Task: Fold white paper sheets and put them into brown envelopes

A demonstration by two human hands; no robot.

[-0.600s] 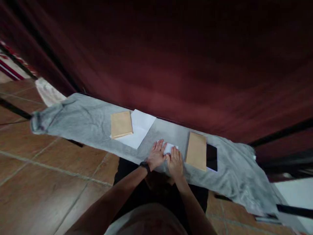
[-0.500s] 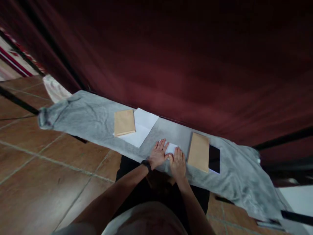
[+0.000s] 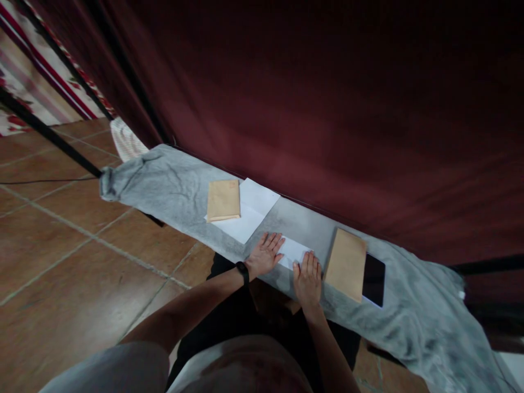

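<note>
The folded white paper [image 3: 292, 250] lay between left hand [image 3: 265, 255] and right hand [image 3: 308, 277], its long axis roughly along the tabletop's [image 3: 305, 221] near edge; outstretched fingers rested at both ends, gripping nothing.

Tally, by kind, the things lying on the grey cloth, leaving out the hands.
White papers: 2
Brown envelopes: 2
Dark-screened device: 1
Total: 5

Through my head-worn camera I look forward and down, fairly near, left hand [image 3: 265, 255] and right hand [image 3: 308, 281] below frame centre.
</note>
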